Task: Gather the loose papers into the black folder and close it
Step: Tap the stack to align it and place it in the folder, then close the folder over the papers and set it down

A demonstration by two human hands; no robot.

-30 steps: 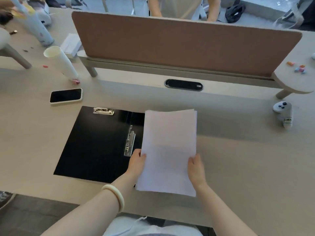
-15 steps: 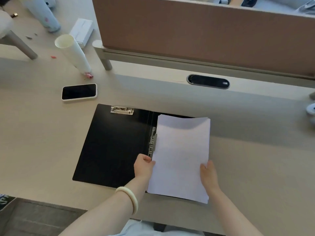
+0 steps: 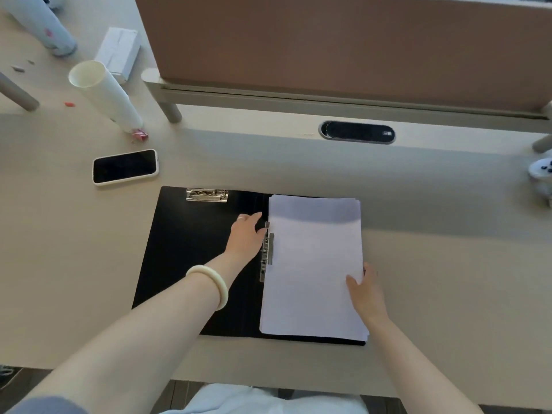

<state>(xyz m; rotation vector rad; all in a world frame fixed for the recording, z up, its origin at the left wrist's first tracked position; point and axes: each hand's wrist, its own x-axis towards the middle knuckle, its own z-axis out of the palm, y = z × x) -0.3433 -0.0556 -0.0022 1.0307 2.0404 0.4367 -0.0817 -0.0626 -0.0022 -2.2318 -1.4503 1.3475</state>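
Observation:
The black folder [image 3: 191, 252] lies open and flat on the desk, with a metal clip [image 3: 207, 195] at the top of its left half. A stack of white papers [image 3: 313, 258] rests on the right half, its left edge against the metal spine clamp [image 3: 268, 255]. My left hand [image 3: 246, 236] lies on the left half beside the clamp, fingers touching its lever. My right hand [image 3: 366, 291] presses flat on the stack's lower right edge, fingers spread.
A phone [image 3: 125, 167] lies screen up left of the folder. A rolled white paper tube [image 3: 104, 95] and a small white box [image 3: 119, 52] sit further back left. A brown divider panel [image 3: 343, 43] runs across the back, with a cable port [image 3: 357, 132] below. A white controller [image 3: 542, 174] lies far right.
The papers came down from being held in both hands and now lie flat on the folder's right half. My left hand let go and moved up to the spine clamp.

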